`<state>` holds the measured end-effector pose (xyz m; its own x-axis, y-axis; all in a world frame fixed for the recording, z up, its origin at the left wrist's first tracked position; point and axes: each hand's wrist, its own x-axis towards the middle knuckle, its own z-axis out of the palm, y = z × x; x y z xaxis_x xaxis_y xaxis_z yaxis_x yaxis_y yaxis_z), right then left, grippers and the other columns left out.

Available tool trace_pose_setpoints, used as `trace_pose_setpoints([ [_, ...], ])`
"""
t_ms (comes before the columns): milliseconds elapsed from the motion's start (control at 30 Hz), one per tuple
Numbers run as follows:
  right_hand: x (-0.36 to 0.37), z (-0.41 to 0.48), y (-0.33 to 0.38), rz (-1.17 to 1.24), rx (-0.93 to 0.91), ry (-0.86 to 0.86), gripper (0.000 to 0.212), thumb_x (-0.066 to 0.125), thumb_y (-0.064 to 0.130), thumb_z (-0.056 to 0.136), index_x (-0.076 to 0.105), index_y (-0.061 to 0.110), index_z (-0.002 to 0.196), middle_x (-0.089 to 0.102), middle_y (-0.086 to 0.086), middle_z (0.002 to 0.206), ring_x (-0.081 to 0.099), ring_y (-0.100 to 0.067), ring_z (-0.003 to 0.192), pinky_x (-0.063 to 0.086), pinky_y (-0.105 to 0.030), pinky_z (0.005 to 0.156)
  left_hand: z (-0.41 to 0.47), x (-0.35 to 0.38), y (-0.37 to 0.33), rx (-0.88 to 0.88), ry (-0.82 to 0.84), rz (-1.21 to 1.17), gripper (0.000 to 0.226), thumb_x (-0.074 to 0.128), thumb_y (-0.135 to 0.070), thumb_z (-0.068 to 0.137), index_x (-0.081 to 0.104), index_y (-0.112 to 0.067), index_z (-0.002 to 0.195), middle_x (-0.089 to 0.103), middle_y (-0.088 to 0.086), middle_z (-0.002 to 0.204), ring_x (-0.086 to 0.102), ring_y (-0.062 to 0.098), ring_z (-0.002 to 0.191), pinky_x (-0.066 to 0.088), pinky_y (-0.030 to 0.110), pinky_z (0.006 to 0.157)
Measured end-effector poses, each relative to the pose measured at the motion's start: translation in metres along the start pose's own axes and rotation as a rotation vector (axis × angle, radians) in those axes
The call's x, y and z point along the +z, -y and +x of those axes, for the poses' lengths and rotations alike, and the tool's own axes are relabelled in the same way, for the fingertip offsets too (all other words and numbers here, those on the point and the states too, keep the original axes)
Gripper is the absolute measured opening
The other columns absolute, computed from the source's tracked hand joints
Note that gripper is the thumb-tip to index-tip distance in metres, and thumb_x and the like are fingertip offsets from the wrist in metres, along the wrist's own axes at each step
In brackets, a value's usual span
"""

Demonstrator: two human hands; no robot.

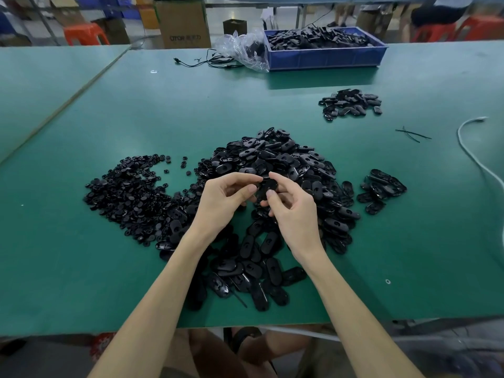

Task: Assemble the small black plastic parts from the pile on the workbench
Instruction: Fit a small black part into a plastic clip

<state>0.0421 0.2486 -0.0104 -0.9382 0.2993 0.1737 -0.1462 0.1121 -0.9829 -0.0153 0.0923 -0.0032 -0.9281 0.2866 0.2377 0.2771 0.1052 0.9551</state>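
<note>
Left hand (226,197) and right hand (291,211) meet just above the near half of the main pile (275,159), a heap of oval black plastic shells on the green workbench (81,268). Between them is one black plastic part (266,188), lifted clear of the main pile.

Left hand: thumb and forefinger curled in, tips pinching the part's left edge; remaining fingers folded beneath.
Right hand: forefinger on the part's top edge, thumb pressed on its face, so it is clamped on the same part. (One piece or two mated together: cannot tell, the fingers cover too much of it.)

Positions, all taken from the main pile:
- Left, merging with its edge: a spread of small round black pieces (131,192).
- Right, just beside it: a small cluster of oval shells (383,188).
- Beyond and to the right, well apart: a second small heap (350,103) of similar shells.
- Farther beyond: a blue bin (327,55) loaded with black parts, with a crumpled clear plastic bag (245,47) against its left side and a thin black cable (207,61) left of the bag.
- Right, well apart: two crossed black cable ties (413,133), then a white cable (469,148) curving toward the bench's edge.
- Past the bench's far edge: a cardboard box (182,23) and a red stool (84,34).
</note>
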Motion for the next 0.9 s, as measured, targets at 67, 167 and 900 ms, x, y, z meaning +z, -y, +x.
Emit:
trace_pose_setpoints([
  [67,-0.0001,0.0002,0.0003,0.004,0.001,-0.005,0.037,0.064,0.006,0.102,0.067,0.019,0.137,0.070,-0.009,0.110,0.076,-0.010,0.083,0.057,-0.020,0.068,-0.0003,-0.0005,-0.0001,-0.001,0.005,-0.005,0.019,0.072,-0.007,0.095,0.078,-0.014,0.112,0.078,-0.002,0.093,0.071,0.011,0.078,0.056,0.025,0.071],
  [167,0.0006,-0.0002,-0.0001,0.023,0.009,-0.003,0.037,0.065,0.006,0.101,0.067,0.017,0.137,0.071,-0.009,0.110,0.077,-0.012,0.086,0.057,-0.020,0.068,-0.0010,-0.0002,-0.0005,0.001,0.008,0.007,0.019,0.073,-0.007,0.095,0.077,-0.013,0.112,0.078,0.002,0.095,0.071,0.011,0.079,0.056,0.026,0.071],
  [900,-0.0033,-0.0021,-0.0022,0.099,-0.001,0.024,0.036,0.060,-0.003,0.101,0.070,0.024,0.123,0.078,0.003,0.102,0.076,-0.016,0.083,0.056,-0.022,0.067,-0.0030,0.0030,-0.0035,0.026,0.034,0.004,0.011,0.071,-0.010,0.096,0.076,-0.008,0.106,0.077,0.004,0.086,0.070,0.012,0.072,0.053,0.020,0.068],
])
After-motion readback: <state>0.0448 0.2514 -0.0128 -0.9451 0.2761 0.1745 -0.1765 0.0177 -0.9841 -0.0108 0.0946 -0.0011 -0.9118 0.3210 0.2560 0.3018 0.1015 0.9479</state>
